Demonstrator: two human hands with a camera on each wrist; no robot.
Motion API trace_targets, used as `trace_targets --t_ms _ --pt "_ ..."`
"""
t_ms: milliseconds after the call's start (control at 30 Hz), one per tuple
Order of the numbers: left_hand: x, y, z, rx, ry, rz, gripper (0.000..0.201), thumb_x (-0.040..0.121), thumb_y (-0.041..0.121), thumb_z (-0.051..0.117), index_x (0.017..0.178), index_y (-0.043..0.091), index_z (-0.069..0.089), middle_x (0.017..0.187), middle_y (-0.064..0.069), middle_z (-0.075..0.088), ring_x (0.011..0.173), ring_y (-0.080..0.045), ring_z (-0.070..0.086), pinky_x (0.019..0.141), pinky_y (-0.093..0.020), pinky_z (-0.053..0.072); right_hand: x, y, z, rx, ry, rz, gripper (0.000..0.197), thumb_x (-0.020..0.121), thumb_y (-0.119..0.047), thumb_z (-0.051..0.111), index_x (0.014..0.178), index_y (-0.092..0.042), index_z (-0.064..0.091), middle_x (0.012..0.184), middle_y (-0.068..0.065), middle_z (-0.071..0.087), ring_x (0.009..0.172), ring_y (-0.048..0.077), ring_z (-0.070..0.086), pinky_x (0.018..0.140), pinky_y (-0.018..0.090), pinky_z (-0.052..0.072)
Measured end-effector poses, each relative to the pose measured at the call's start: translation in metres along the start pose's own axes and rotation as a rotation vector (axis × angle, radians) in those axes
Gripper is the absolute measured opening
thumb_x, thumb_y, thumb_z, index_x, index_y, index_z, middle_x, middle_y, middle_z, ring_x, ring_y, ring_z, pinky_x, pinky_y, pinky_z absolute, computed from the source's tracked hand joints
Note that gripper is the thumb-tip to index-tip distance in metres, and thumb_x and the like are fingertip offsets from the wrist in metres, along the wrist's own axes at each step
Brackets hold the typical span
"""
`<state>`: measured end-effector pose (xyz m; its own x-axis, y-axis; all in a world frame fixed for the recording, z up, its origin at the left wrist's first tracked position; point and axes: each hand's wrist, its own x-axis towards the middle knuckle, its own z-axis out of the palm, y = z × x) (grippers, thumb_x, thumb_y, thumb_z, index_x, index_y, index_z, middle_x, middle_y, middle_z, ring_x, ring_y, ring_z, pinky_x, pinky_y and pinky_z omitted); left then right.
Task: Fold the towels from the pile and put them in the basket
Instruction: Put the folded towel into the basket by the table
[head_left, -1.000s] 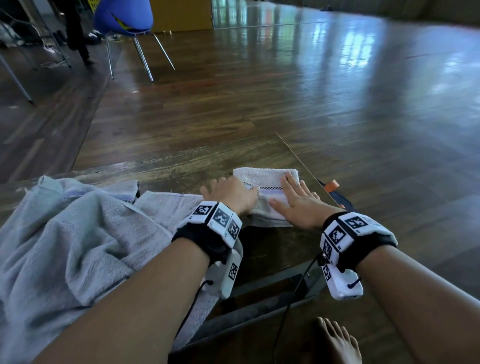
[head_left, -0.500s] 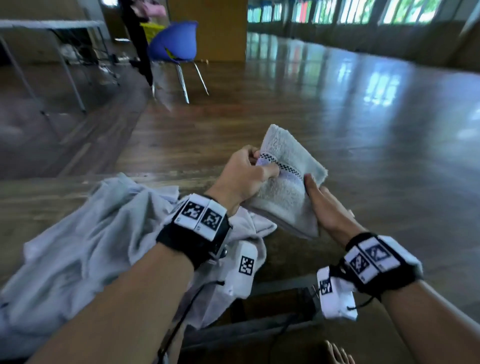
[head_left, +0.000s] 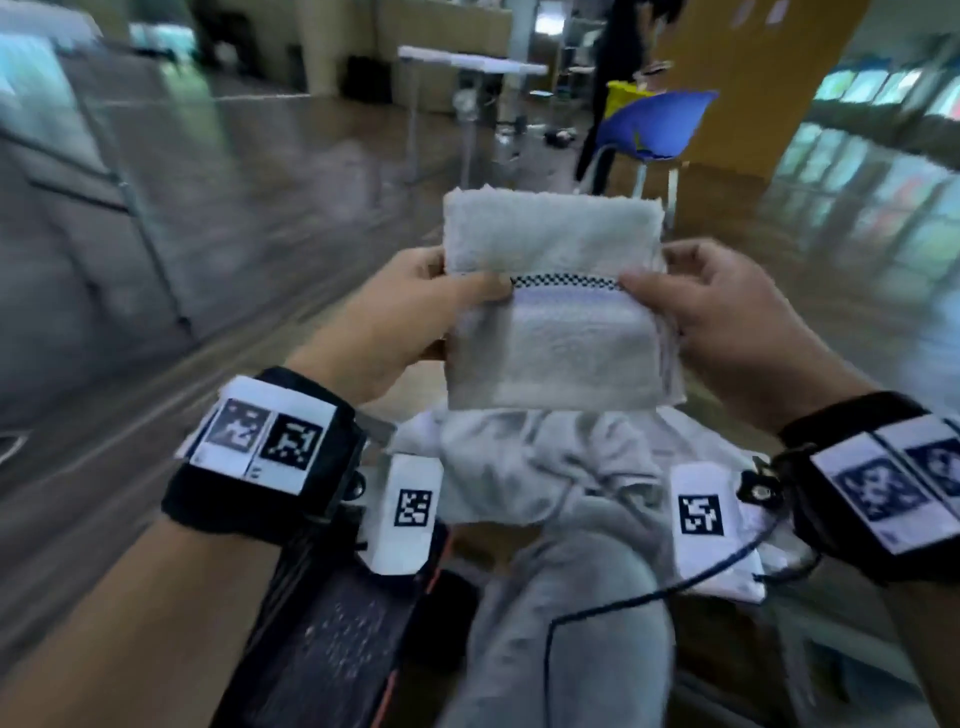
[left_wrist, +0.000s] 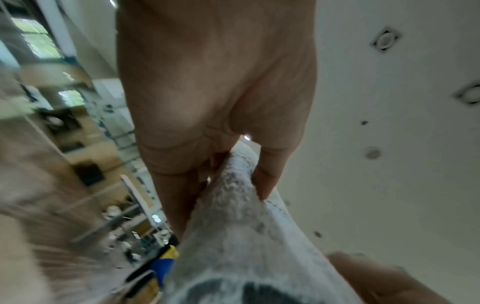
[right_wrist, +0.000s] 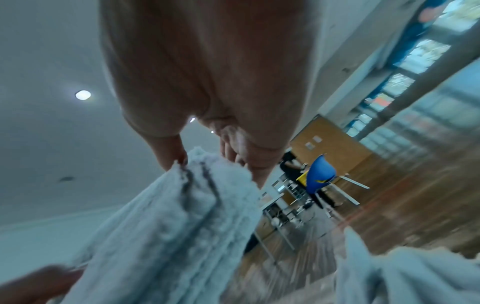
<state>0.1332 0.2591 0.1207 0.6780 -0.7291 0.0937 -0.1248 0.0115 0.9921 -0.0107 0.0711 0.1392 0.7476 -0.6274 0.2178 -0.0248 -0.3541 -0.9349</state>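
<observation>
A small folded white towel (head_left: 556, 317) with a black checkered stripe is held up in the air in front of me, upright. My left hand (head_left: 415, 306) pinches its left edge, thumb on the front. My right hand (head_left: 711, 306) pinches its right edge the same way. In the left wrist view the left hand's fingers (left_wrist: 270, 174) clamp the towel's edge (left_wrist: 233, 216). In the right wrist view the folded layers (right_wrist: 182, 216) run between thumb and fingers (right_wrist: 171, 152). Below the held towel lies the pile of grey-white towels (head_left: 540, 467). No basket is in view.
A dark object (head_left: 332, 634) with an orange edge lies at the lower left under my left forearm. A blue chair (head_left: 654, 130) and a white table (head_left: 467, 62) stand far behind on the wooden floor (head_left: 156, 364). A black cable (head_left: 623, 597) hangs across the pile.
The folded towel was pressed flat on the table a second ago. Both hands have lifted it and turned it upright, and my view has swung to the left over the pile.
</observation>
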Motion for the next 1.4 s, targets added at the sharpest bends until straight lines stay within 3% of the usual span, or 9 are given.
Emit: trace_targets --t_ms 200,333,433,533,633,800,1033,1300,1400 --pt "-0.068 -0.13 -0.112 -0.053 0.317 -0.292 0.007 0.092 0.016 0.066 0.092 0.013 0.072 0.087 0.003 0.077 0.078 -0.014 0.072 0.065 -0.027 0.056 0.007 0.037 0.175 -0.265 -0.366 0.075 0.05 0.084 -0.036 0.078 0.122 -0.022 0.049 0.104 0.008 0.07 0.094 0.025 0.07 0.082 0.043 0.057" --pt "-0.115 -0.233 -0.13 -0.075 0.532 -0.452 0.034 0.089 0.0 0.066 0.122 0.003 0.06 0.115 -0.008 0.07 0.103 -0.023 0.068 0.092 -0.039 0.055 -0.014 0.105 0.276 -0.444 -0.607 0.19 0.045 0.087 -0.031 0.074 0.117 -0.021 0.042 0.104 -0.003 0.056 0.1 0.019 0.055 0.076 0.024 0.036" --pt "-0.148 -0.296 -0.124 0.032 0.694 -0.637 0.053 0.08 0.011 0.07 0.118 0.012 0.032 0.101 -0.001 0.055 0.083 -0.016 0.059 0.076 -0.039 0.052 -0.035 0.165 0.331 -0.54 -0.724 0.319 0.046 0.09 -0.019 0.068 0.126 -0.008 0.042 0.117 0.01 0.059 0.109 0.028 0.059 0.079 0.027 0.04" --pt "-0.166 -0.345 -0.109 0.018 0.621 -0.875 0.024 0.075 0.016 0.061 0.093 0.02 0.046 0.074 -0.003 0.059 0.063 -0.022 0.056 0.06 -0.032 0.046 -0.058 0.215 0.366 -0.646 -0.812 0.457 0.06 0.093 -0.015 0.063 0.143 -0.005 0.031 0.132 0.019 0.055 0.119 0.034 0.056 0.082 0.03 0.041" --pt "-0.167 -0.386 -0.099 0.015 0.59 -1.003 0.013 0.073 0.023 0.057 0.065 0.014 0.053 0.061 -0.004 0.054 0.062 -0.026 0.053 0.061 -0.034 0.043 -0.079 0.258 0.386 -0.714 -0.89 0.514 0.055 0.093 -0.013 0.059 0.14 -0.006 0.031 0.13 0.02 0.055 0.115 0.035 0.057 0.082 0.034 0.044" --pt "-0.158 -0.434 -0.09 -0.116 0.63 -1.277 0.07 0.062 0.04 0.058 0.118 -0.002 0.063 0.123 -0.026 0.062 0.106 -0.041 0.064 0.095 -0.047 0.054 -0.1 0.305 0.398 -0.632 -1.015 0.585 0.065 0.093 -0.009 0.058 0.149 -0.011 0.026 0.136 0.019 0.055 0.12 0.035 0.057 0.092 0.035 0.047" --pt "-0.14 -0.455 -0.095 -0.042 0.63 -1.495 0.055 0.089 0.035 0.06 0.131 0.0 0.054 0.135 -0.018 0.058 0.115 -0.035 0.059 0.088 -0.032 0.047 -0.103 0.337 0.387 -0.54 -1.051 0.648 0.068 0.09 0.0 0.053 0.154 -0.014 0.032 0.146 0.014 0.05 0.133 0.03 0.049 0.112 0.037 0.04" --pt "-0.131 -0.439 -0.101 0.015 0.581 -1.425 0.051 0.097 0.028 0.051 0.139 -0.001 0.048 0.144 -0.019 0.049 0.127 -0.035 0.051 0.094 -0.032 0.042 -0.085 0.32 0.391 -0.473 -0.943 0.62 0.044 0.099 -0.017 0.057 0.141 -0.011 0.047 0.135 0.011 0.057 0.123 0.026 0.055 0.106 0.037 0.042" --pt "-0.127 -0.411 -0.11 -0.044 0.616 -1.294 0.046 0.093 0.025 0.058 0.128 -0.004 0.055 0.123 -0.02 0.06 0.107 -0.036 0.06 0.085 -0.037 0.052 -0.076 0.291 0.387 -0.404 -0.924 0.523 0.033 0.099 -0.021 0.058 0.13 -0.011 0.054 0.114 0.011 0.065 0.103 0.022 0.06 0.095 0.037 0.047"
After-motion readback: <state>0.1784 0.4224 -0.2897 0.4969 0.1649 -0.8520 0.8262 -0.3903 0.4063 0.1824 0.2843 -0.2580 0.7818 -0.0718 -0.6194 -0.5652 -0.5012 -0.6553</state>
